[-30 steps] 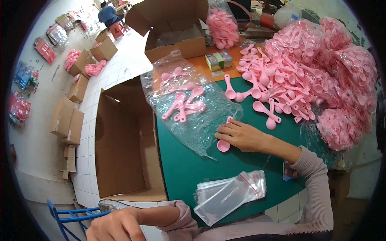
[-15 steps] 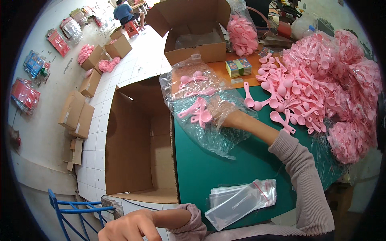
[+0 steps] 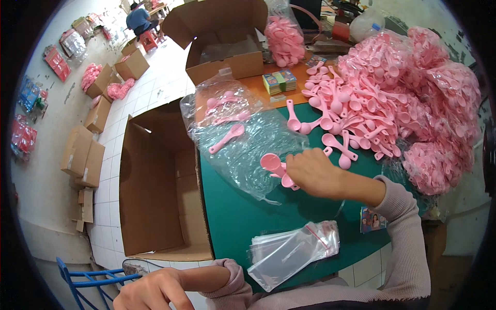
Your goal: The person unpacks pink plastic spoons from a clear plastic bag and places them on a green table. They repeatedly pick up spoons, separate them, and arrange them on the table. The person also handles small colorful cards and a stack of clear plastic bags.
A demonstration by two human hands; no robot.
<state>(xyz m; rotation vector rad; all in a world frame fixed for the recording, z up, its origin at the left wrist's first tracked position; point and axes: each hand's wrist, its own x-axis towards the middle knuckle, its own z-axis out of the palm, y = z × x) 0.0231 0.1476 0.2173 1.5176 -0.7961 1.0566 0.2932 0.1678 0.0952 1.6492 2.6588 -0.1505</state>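
Note:
My right hand (image 3: 314,173) is closed on a few pink scoops (image 3: 272,163) above the green table mat (image 3: 232,217); their bowls stick out to its left. A clear plastic bag (image 3: 227,160) lies flattened beside it, with one pink scoop (image 3: 227,138) on it and several more further back. To the right of the bag spreads a large heap of loose pink scoops (image 3: 361,103). At the lower edge, my left hand (image 3: 152,289) hangs with loosely bent fingers, apart and with nothing seen in them; its fingertips are cut off. Clear plastic sleeves (image 3: 294,253) lie in a stack nearest me.
An open cardboard box (image 3: 150,191) stands left of the table, another box (image 3: 225,70) at its back. Behind the bag is a banded card stack (image 3: 279,82). Printed cards (image 3: 372,219) lie by my right forearm. A blue metal chair (image 3: 93,284) stands lower left; a person (image 3: 138,20) sits far off.
My right hand has come from over the bag toward me and to the right, carrying scoops that lay on the bag. The whole view has shifted slightly; my left hand stays low.

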